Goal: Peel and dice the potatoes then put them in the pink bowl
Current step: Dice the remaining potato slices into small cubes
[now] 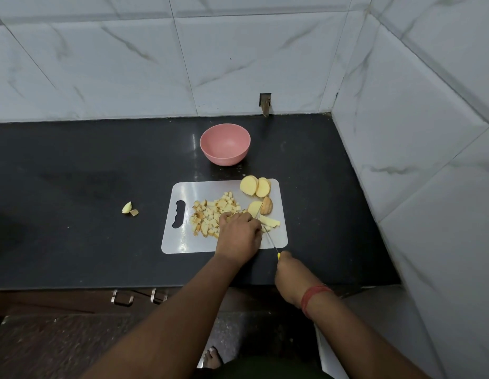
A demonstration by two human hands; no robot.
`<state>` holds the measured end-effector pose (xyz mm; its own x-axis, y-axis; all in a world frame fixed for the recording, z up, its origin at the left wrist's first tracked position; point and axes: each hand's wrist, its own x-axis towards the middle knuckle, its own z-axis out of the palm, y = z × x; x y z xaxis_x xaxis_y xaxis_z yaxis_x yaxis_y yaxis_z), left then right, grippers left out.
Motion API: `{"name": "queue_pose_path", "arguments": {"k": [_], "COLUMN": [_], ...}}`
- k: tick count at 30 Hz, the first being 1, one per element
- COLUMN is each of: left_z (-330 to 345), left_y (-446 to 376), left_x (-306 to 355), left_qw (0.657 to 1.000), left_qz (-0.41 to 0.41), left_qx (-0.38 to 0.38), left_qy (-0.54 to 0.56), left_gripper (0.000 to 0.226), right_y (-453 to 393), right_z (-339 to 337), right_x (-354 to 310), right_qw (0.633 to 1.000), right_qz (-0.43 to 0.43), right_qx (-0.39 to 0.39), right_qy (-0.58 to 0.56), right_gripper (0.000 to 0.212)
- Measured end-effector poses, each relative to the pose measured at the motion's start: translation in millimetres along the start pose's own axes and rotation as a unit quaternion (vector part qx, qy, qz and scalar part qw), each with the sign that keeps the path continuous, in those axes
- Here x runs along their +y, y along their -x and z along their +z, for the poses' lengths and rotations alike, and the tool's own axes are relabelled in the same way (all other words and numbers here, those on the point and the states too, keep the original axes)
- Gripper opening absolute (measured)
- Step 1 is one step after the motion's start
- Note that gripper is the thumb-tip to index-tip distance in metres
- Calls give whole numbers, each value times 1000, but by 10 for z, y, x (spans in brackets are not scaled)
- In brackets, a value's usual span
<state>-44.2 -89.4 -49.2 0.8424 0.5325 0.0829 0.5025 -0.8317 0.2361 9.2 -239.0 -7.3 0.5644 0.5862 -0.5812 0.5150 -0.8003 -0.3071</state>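
Potato strip (270, 221) pinned by left hand (239, 236) near cutting board's (183, 242) right edge; knife (271, 240) gripped in right hand (290, 277).

Potato strips (269, 223) partly under left hand (239, 233) — fingertips unseen.

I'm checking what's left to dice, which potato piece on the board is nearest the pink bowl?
The round slice at the cutting board's far edge, left one of the leaning pair. Its partner sits right of it; the other pieces lie nearer the hands.
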Motion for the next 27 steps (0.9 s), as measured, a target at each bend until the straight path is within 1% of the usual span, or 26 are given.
{"name": "queue_pose_path", "arguments": {"k": [2, 6, 13, 17, 21, 22, 25, 27], "left_z": [-2, 23, 101, 113, 100, 93, 57, 50], "left_y": [3, 10, 26, 13, 3, 2, -1, -1], "left_x": [-2, -18, -35, -53, -62, -63, -60, -58], "left_qw": [1000, 1000, 999, 1000, 999, 999, 998, 998], "left_qz": [-2, 2, 10, -6, -21, -21, -30, -33], "left_qx": [-6, 0, 2, 13, 18, 17, 10, 7], "left_qy": [0, -3, -39, -10, 17, 22, 46, 50], "left_gripper": [17, 20, 15, 14, 6, 7, 20, 23], "right_y": [23, 141, 154, 85, 35, 30, 28, 14], "right_z": [4, -60, -103, -89, -85, -79, -71, -59], "right_x": [26, 139, 87, 7, -63, -77, -105, -114], "right_qw": [1000, 999, 999, 999, 1000, 1000, 1000, 1000], "right_qz": [-3, -23, -43, -17, 3, 3, -5, -5], "right_qx": [-4, -22, 18, 31, 27, 27, 11, 4], "right_qy": [15, 7, -5, -10, -9, -9, -11, -9], "right_gripper": [29, 30, 27, 18, 22, 22, 23, 26]}}
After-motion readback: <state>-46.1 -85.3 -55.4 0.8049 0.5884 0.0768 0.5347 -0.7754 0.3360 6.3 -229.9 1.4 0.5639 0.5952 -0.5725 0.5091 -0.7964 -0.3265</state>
